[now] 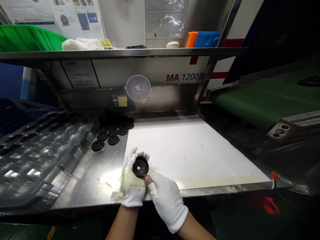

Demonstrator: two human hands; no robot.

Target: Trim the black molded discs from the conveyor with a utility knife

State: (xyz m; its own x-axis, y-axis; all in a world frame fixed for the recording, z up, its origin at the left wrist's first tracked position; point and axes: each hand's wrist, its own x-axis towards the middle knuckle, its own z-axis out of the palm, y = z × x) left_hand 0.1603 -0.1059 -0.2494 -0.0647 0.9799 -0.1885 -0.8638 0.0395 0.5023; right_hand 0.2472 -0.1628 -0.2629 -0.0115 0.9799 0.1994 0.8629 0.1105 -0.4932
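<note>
My left hand (pixel 132 180), in a white glove, is closed around a round black rubber part (pixel 140 166), holding it up with its face toward me. My right hand (pixel 166 198), also gloved, pinches a small thin tool against the part's lower edge; the tool is too small to name. Both hands hover over the front edge of the steel workbench (pixel 100 173), at the left border of a white sheet (pixel 190 150). Several more black round parts (pixel 112 131) lie grouped on the bench behind my left hand.
A clear plastic tray (pixel 37 156) with many pockets lies at the left. A small white fan (pixel 138 87) is mounted on the back wall. A green conveyor belt (pixel 262 100) runs at the right. The shelf above carries a green bin (pixel 27 38) and orange and blue items.
</note>
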